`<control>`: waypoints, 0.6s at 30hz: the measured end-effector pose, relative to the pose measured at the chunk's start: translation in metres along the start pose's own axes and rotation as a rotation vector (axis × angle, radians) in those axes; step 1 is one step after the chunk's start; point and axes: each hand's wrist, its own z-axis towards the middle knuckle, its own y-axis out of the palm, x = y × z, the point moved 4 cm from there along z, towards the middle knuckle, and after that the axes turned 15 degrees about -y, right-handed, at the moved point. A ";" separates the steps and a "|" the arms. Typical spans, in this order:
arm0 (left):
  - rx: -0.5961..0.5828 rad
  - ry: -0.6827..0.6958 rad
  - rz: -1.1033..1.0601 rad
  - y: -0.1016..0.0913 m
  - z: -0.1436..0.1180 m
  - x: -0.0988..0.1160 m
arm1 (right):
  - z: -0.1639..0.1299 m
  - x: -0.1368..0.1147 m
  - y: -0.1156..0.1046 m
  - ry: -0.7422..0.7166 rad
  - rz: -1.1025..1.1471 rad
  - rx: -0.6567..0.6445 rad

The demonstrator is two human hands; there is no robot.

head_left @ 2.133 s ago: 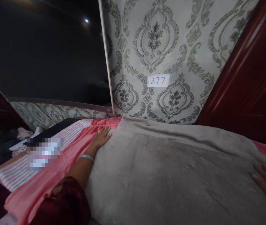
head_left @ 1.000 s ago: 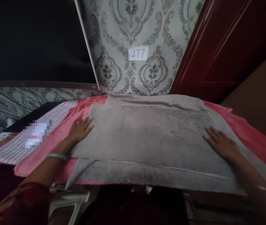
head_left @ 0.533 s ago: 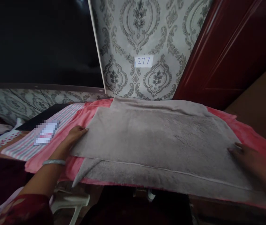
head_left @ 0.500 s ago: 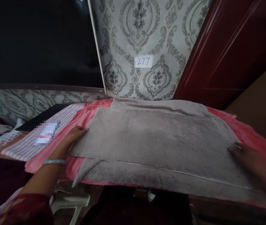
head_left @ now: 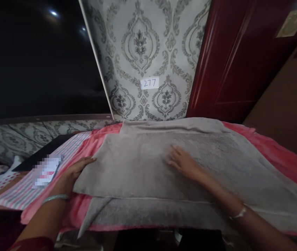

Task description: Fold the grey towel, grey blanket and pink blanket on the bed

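A grey plush blanket lies folded in layers, its left and front edges showing a lower layer beneath. Under it spreads a pink blanket, visible along both sides and the front. My left hand rests at the grey blanket's left edge, fingers stretched out and touching the cloth. Over the middle of the grey blanket, my right hand is palm down with fingers spread, blurred by motion; it grips nothing.
A striped cloth lies at the left, with a blurred-out packet on it. Behind stand a large dark screen, a patterned wall with a paper label reading 277, and a dark red door at right.
My right hand has left the grey blanket's right edge and moved left onto its middle, its fingers now spread. My left hand stays at the left edge. The view has shifted slightly.
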 end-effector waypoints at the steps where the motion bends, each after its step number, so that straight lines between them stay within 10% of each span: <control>1: -0.034 -0.007 -0.021 0.000 0.000 0.002 | 0.015 -0.015 0.011 -0.026 0.031 -0.025; 6: -0.126 0.029 -0.062 0.004 -0.016 0.026 | 0.046 -0.064 0.060 -0.144 0.087 -0.163; 12: -0.032 0.205 0.063 0.029 -0.053 0.080 | 0.046 -0.055 0.079 -0.151 0.278 -0.235; 18: -0.263 0.576 0.248 0.141 -0.110 0.148 | 0.057 -0.016 0.029 0.149 1.070 0.142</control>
